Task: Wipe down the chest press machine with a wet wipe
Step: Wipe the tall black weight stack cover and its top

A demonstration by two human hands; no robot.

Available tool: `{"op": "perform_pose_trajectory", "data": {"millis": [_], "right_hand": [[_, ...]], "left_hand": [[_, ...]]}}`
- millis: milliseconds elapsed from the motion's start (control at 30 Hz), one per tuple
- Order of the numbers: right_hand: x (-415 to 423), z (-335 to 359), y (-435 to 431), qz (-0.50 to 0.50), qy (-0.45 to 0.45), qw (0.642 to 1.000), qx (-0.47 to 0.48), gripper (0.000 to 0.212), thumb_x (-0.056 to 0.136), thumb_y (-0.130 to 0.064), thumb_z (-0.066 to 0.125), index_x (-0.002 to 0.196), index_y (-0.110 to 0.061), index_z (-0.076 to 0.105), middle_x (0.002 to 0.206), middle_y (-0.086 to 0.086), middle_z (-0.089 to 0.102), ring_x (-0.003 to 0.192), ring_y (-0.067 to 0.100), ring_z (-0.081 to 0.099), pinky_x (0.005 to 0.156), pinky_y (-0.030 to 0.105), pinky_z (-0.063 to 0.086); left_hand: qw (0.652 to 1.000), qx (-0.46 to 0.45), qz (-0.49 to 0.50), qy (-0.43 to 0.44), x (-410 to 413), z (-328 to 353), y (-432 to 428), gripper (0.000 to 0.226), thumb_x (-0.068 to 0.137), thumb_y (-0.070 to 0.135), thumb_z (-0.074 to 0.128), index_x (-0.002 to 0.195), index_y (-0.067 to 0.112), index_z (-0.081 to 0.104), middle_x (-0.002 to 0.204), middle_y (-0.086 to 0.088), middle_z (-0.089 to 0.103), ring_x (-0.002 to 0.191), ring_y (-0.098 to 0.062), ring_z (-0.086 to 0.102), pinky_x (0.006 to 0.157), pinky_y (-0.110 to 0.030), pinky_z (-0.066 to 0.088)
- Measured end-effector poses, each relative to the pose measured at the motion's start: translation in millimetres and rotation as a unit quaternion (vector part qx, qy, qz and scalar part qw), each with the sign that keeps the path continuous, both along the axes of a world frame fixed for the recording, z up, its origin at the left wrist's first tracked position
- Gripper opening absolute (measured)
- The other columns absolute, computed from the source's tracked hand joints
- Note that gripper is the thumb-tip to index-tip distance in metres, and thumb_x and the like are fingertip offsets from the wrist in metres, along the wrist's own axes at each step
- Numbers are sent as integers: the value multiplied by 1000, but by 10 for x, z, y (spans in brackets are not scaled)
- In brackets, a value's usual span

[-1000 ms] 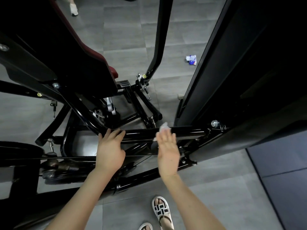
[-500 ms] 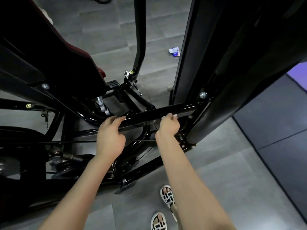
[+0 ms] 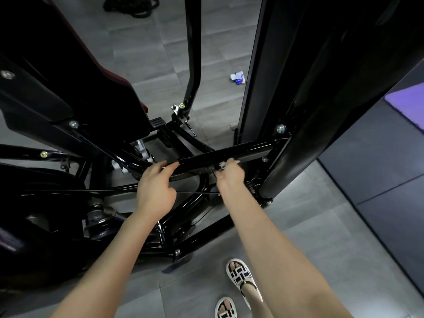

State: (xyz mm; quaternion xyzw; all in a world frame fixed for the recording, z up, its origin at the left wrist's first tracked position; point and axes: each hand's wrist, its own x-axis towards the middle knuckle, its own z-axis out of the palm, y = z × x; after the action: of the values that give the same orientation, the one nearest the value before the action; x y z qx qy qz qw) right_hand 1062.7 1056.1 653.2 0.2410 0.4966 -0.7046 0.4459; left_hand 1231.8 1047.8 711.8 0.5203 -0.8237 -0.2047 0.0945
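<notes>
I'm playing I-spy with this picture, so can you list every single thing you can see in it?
chest press machine: one, black, fills the left and middle
crossbar: one, black, low on the machine, middle
seat pad: one, dark red edge, upper left
wet wipe: one, white, against the crossbar
packet: one, white and blue, on the floor beyond the machine
coil: one, black, maybe rope, top edge
mat: one, purple, far right
floor: grey tiles, all around
sandals: two, white and black, bottom
left hand: one, grips the crossbar
right hand: one, holds the wet wipe on the crossbar
</notes>
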Motion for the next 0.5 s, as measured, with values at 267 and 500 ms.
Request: {"op": "perform_pose_trajectory", "data": {"millis": [267,500], "right_hand": [[351,19,18,43,-78,994,-71,22,102,-7,38,114,4,53,129,28,51,121,36,51,108,48,34],[-273,-13,116,-32,-91,994,-60,23,98,7,33,81,-3,45,101,24,58,134,33,39,110,47,31]], "left_hand": [[971,8,-97,-219,-210,-278,-59,81,87,14,48,149,30,-2,158,-7,-5,145,-31,-5,118,-45,6],[966,-11,-107,-234,-208,-338,-48,82,88,16,48,149,28,-5,158,-6,-9,144,-33,-8,118,-45,5]]}}
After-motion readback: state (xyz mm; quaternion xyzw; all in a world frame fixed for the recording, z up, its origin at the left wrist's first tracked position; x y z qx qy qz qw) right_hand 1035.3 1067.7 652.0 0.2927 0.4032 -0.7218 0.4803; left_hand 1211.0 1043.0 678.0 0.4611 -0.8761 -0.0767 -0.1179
